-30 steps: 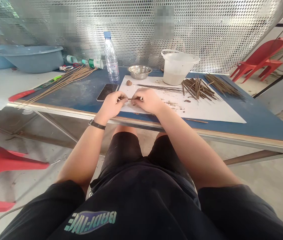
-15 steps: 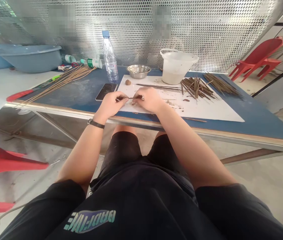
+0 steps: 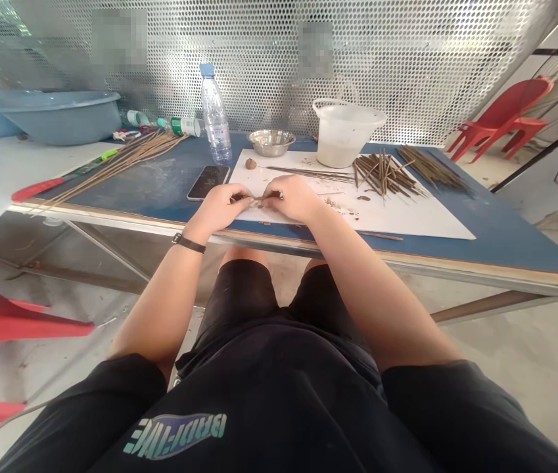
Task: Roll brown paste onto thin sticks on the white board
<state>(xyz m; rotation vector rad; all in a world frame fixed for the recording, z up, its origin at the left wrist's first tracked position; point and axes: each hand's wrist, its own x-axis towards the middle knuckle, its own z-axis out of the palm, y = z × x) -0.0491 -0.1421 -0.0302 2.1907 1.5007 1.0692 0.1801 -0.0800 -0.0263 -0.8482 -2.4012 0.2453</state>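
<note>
Blue-topped work table (image 3: 111, 190) stands before a perforated metal panel (image 3: 382, 72). At lower centre, the left hand (image 3: 217, 209) and right hand (image 3: 293, 199) meet over the near edge of a white sheet (image 3: 407, 220), their fingers (image 3: 242, 195) drawn together and clamped on opposite ends of 1 thin brown stick (image 3: 265, 197), held level above the sheet. Just above the left hand lies a smartphone (image 3: 208, 182). Toward the upper right, a loose heap of brown sticks (image 3: 382, 174) sits on the sheet beside a white plastic bucket (image 3: 342, 135); a steel bowl (image 3: 271, 142) and a plastic water bottle (image 3: 215, 115) stand farther back.
</note>
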